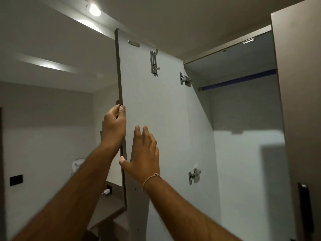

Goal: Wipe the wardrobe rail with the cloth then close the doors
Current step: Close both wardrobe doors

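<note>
The wardrobe's left door (156,105) stands open, its pale inner face toward me. My left hand (113,125) grips the door's free edge at mid height, fingers wrapped round it. Lower down, my right hand (143,152) lies flat and spread on the door's inner face, thumb at the edge. Inside the wardrobe, the rail (239,79) runs high across, wrapped in blue. The right door (298,101) also stands open at the frame's right. No cloth is in view.
A slide bolt (154,62) and two hinges (185,79) (194,175) sit on the left door. A dark handle (304,202) is on the right door. A ceiling lamp (94,9) shines upper left. A wooden shelf (107,206) with a white plug lies below left.
</note>
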